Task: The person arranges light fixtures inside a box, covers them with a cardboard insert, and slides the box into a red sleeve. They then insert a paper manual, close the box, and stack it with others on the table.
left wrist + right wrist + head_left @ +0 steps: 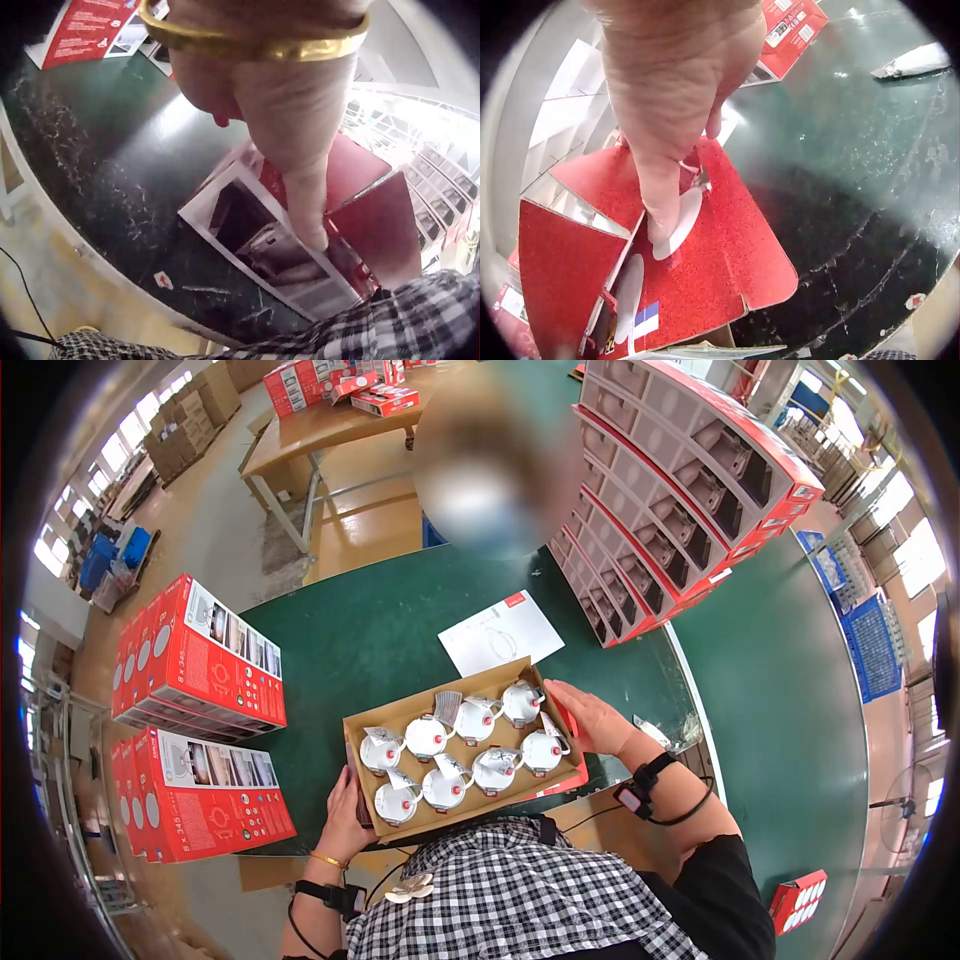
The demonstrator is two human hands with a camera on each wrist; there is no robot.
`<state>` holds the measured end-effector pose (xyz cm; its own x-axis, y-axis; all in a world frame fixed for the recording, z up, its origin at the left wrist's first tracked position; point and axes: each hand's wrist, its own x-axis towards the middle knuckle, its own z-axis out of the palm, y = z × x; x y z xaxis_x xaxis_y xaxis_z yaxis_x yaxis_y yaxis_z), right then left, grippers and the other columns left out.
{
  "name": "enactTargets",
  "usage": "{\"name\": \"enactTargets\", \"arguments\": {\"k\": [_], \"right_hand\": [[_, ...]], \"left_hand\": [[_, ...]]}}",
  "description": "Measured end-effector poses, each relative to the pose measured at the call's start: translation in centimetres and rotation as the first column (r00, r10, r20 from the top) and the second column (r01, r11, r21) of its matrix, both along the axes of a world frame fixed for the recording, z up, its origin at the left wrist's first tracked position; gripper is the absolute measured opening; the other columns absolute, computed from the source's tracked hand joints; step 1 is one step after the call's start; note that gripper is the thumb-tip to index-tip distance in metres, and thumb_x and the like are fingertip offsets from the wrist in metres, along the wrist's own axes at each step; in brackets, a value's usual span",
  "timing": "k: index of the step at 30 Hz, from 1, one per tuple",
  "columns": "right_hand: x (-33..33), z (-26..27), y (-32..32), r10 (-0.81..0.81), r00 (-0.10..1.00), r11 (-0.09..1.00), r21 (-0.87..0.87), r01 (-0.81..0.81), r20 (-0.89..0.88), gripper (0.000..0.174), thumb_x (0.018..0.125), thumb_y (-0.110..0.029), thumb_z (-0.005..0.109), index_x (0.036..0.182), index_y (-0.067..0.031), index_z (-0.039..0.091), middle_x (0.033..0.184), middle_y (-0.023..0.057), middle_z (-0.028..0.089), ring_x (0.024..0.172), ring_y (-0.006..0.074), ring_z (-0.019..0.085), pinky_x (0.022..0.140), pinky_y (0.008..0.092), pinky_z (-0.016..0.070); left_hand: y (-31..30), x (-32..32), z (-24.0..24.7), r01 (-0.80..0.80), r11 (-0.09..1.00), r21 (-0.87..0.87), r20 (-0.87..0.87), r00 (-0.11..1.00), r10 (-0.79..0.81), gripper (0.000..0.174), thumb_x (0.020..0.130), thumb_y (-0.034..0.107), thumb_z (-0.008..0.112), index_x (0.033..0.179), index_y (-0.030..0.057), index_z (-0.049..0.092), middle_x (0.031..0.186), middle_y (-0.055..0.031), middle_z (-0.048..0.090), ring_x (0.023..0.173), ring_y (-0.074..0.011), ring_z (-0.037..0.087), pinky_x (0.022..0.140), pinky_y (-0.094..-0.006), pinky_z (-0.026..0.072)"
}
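Observation:
An open box [402, 710] of brown cardboard inside and red outside lies at the near edge of the green table. It holds two rows of white round lamps [425, 740] with small red centres, paper tags and looped white cables. My left hand [345, 815] grips its left side; the thumb lies along the printed side of the box [289, 262] in the left wrist view, other fingers hidden. The right hand [595, 722] holds the opposite end, thumb against a red panel [705, 262] in the right wrist view. Red flaps stand out beside both thumbs.
A white leaflet [503, 635] lies beyond the box on the green table [330, 610]. Red boxes [230, 660] stand stacked at left, and a tall stack of boxes [690, 490] rises at far right. Clear plastic wrap [665, 732] lies at the right edge. Across the table is a blurred person.

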<state>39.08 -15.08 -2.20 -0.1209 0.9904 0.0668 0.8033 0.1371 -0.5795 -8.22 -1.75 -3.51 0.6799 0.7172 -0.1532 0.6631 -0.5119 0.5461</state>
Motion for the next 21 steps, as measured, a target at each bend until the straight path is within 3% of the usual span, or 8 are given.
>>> {"name": "enactTargets", "arguments": {"k": [7,9,11,12,15,17,18,21], "right_hand": [[-1.0,-1.1,1.2,-0.054,0.996,0.988,0.144,0.064,-0.068,0.096,0.072,-0.010,0.077,0.153,-0.0048,0.028,0.148,0.0202,0.044,0.133,0.0370,0.049,0.108,0.0425,0.0442],[-1.5,0.8,2.2,-0.068,0.987,0.968,0.231,0.101,-0.148,0.090,0.077,-0.015,0.077,0.153,-0.0057,0.029,0.142,0.0210,0.050,0.125,0.0390,0.054,0.104,0.0431,0.0468],[-1.5,2.5,3.2,-0.084,0.978,0.967,0.222,0.126,-0.191,0.085,0.078,-0.018,0.079,0.150,-0.0059,0.036,0.137,0.0203,0.054,0.119,0.0387,0.058,0.099,0.0422,0.0499],[-1.4,3.6,3.6,-0.111,0.973,0.975,0.167,0.146,-0.203,0.079,0.078,-0.022,0.079,0.146,-0.0057,0.042,0.136,0.0201,0.054,0.117,0.0388,0.059,0.098,0.0415,0.0507],[-1.9,4.8,4.9,-0.184,0.952,0.948,0.210,0.237,-0.245,0.063,0.083,-0.031,0.078,0.133,-0.0029,0.054,0.130,0.0173,0.059,0.109,0.0303,0.064,0.094,0.0372,0.0525],[-2.1,7.1,5.6,-0.363,0.574,0.922,-0.195,0.333,-0.734,0.058,0.090,-0.036,0.073,0.131,-0.0004,0.053,0.122,0.0121,0.064,0.104,0.0197,0.065,0.090,0.0332,0.0529],[-2.4,8.2,5.8,-0.379,0.479,0.909,-0.221,0.354,-0.791,0.058,0.093,-0.038,0.070,0.132,0.0018,0.051,0.117,0.0081,0.065,0.102,0.0130,0.062,0.087,0.0307,0.0529],[-2.4,8.7,4.6,-0.481,0.321,0.866,-0.385,0.318,-0.816,0.063,0.093,-0.039,0.071,0.133,0.0041,0.049,0.120,0.0106,0.064,0.102,0.0134,0.064,0.086,0.0295,0.0546]], "left_hand": [[2.0,0.9,4.9,-0.026,0.945,-0.326,0.085,0.995,0.057,0.117,0.059,0.024,0.094,0.154,0.0031,0.029,0.161,-0.0264,0.023,0.149,-0.0375,0.027,0.116,-0.0467,0.0334],[3.2,-0.2,3.9,-0.031,0.954,-0.297,0.167,0.982,0.084,0.105,0.066,0.038,0.092,0.149,0.0019,0.038,0.154,-0.0208,0.038,0.142,-0.0298,0.039,0.113,-0.0406,0.0381],[4.7,-1.2,4.2,-0.014,0.880,-0.474,0.350,0.914,0.203,0.090,0.077,0.057,0.081,0.139,0.0010,0.047,0.130,-0.0101,0.056,0.120,-0.0204,0.054,0.099,-0.0338,0.0450],[4.9,0.1,7.2,-0.123,0.913,-0.388,0.265,0.934,0.238,0.079,0.088,0.069,0.061,0.127,0.0008,0.053,0.107,-0.0012,0.057,0.097,-0.0131,0.053,0.085,-0.0304,0.0452],[7.5,3.3,10.9,-0.039,0.997,0.061,0.369,0.929,0.014,0.046,0.104,0.043,0.050,0.108,-0.0016,0.062,0.095,-0.0123,0.059,0.085,-0.0253,0.057,0.078,-0.0336,0.0443],[7.3,5.6,14.0,-0.080,0.995,0.067,0.406,0.913,0.046,0.033,0.102,0.028,0.053,0.098,-0.0033,0.062,0.089,-0.0180,0.059,0.084,-0.0328,0.057,0.077,-0.0365,0.0445],[7.3,6.5,15.2,-0.113,0.989,0.101,0.327,0.942,0.074,0.030,0.101,0.025,0.054,0.095,-0.0038,0.062,0.087,-0.0186,0.059,0.083,-0.0337,0.057,0.076,-0.0374,0.0448],[7.2,8.9,17.0,-0.142,0.972,0.185,0.294,0.952,0.083,0.026,0.099,0.018,0.057,0.087,-0.0052,0.059,0.080,-0.0201,0.057,0.077,-0.0365,0.056,0.070,-0.0405,0.0442]]}}
